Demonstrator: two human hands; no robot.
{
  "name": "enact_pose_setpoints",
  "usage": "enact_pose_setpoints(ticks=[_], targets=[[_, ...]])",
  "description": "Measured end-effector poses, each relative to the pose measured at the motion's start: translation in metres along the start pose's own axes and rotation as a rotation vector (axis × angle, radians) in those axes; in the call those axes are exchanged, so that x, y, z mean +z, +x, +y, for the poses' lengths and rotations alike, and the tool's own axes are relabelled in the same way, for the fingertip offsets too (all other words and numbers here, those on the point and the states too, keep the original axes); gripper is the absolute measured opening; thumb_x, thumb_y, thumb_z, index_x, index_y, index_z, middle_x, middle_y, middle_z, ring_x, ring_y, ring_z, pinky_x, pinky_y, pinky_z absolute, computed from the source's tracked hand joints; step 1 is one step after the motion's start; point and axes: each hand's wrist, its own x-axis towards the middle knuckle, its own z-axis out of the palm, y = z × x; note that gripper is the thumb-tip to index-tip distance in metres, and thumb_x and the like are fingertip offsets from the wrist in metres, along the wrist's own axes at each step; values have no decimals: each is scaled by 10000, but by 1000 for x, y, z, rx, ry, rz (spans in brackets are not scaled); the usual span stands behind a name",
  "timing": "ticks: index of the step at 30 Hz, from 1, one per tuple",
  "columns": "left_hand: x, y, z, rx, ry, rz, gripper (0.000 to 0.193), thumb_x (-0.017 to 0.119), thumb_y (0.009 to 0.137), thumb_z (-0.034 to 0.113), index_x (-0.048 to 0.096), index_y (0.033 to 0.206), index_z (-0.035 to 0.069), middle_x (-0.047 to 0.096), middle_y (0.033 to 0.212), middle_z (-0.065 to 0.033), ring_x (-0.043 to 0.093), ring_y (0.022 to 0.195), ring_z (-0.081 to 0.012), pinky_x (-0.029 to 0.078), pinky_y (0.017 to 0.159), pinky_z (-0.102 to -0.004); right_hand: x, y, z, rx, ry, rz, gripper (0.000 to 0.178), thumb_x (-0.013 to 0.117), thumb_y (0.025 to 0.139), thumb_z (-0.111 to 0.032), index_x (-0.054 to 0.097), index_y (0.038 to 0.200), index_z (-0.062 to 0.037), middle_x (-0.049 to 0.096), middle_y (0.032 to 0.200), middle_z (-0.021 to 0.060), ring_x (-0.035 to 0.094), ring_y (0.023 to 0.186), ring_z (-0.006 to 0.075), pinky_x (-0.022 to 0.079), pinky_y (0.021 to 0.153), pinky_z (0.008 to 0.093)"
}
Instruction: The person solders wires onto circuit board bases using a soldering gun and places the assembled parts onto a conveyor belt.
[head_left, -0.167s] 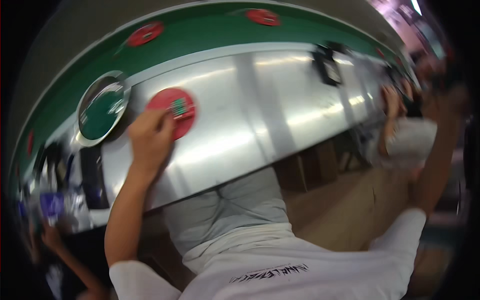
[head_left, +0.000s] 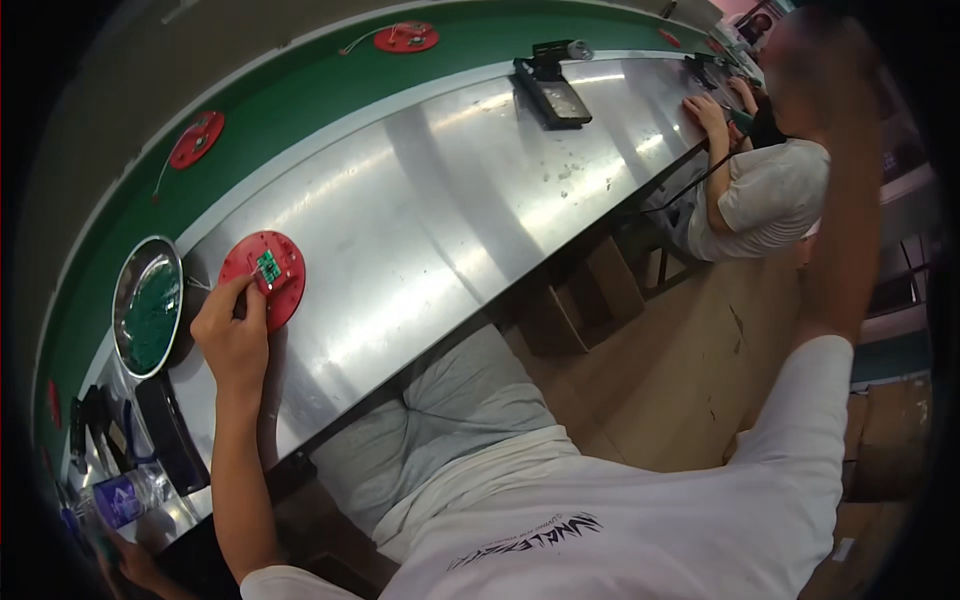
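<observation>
A red disc (head_left: pixel 288 302) lies on the metal worktop, with a small green circuit board (head_left: pixel 268 267) near its middle. My left hand (head_left: pixel 235 330) reaches over the disc, thumb and forefinger pinched together beside the board. Whatever is between the fingertips is too small to make out. At the upper right, my right arm is raised, and my right hand (head_left: pixel 825 60) is close and blurred, so its fingers cannot be read. Left of the disc stands a round shiny bowl (head_left: pixel 178 330) with green showing inside.
More red discs with wires (head_left: pixel 407 37) lie on the green strip along the far side. A black device (head_left: pixel 553 95) stands farther along the worktop. A black case (head_left: pixel 170 430) and a bottle (head_left: pixel 120 500) are at left. A co-worker (head_left: pixel 775 190) sits to the right, beyond a cardboard box (head_left: pixel 580 300).
The whole view has shifted, so the disc, bowl and left hand appear farther left and lower. My left hand stays pinched at the disc, and my right arm remains raised.
</observation>
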Motion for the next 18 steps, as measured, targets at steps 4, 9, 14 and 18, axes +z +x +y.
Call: enact_pose_setpoints(ticks=[4, 9, 14, 18], targets=[[-1, -7, -9, 11, -12, 10, 91, 695, 837, 30, 713, 911, -21, 709, 833, -177, 701, 725, -295, 539, 676, -353, 121, -86, 80, -10, 343, 167, 303, 554, 938, -341, 635, 997, -55, 679, 829, 96, 586, 586, 202, 504, 608, 336], [-6, -12, -11, -1, 6, -9, 93, 695, 815, 63, 710, 885, 4, 701, 831, -181, 679, 721, -343, 533, 678, -414, 273, -233, 144, 432, 738, 576, 329, 499, 942, -344, 599, 985, -33, 638, 878, 101, 558, 543, 191, 482, 524, 352], [-8, -10, -6, -32, -25, -4, 77, 696, 804, 49, 711, 869, 12, 674, 771, -151, 640, 657, -306, 511, 609, -401, 325, -288, 133, 472, 513, -24, 240, 608, 907, -99, 636, 1080, 65, 687, 882, 130, 593, 510, 158, 465, 479, 285], [-7, -10, -9, -39, -4, 16, 71, 693, 800, 39, 705, 863, 7, 672, 776, -149, 643, 664, -311, 512, 612, -403, 321, -295, 130, 575, 450, -402, 175, 655, 881, -24, 676, 1028, 69, 702, 823, 81, 594, 541, 107, 463, 493, 252]])
